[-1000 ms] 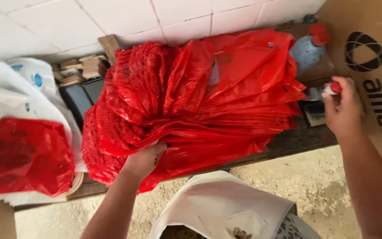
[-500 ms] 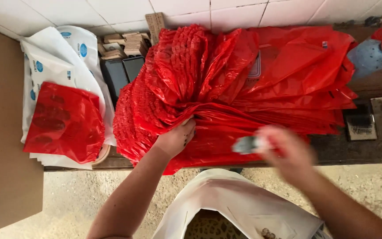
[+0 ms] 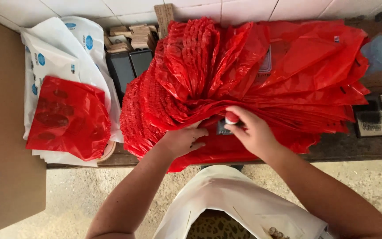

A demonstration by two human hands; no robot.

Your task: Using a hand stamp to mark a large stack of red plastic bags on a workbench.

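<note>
From the head camera, the left hand (image 3: 183, 140) presses flat, fingers spread, on the lower layers of a thick fanned stack of red plastic bags (image 3: 253, 75) and props up the upper ones. The right hand (image 3: 253, 132), just beside it, is closed around a small stamp with a red knob (image 3: 231, 118), its dark base resting on the bag in the opened gap. The film looks slick and springy: I judge that if the left hand eases, the raised layers could flop onto the stamp and smear. A tilted press might leave a partial mark. Well to the left of both hands a single red bag (image 3: 67, 117) lies on white bags (image 3: 54, 53); beyond the right hand sits a dark pad (image 3: 370, 118).
</note>
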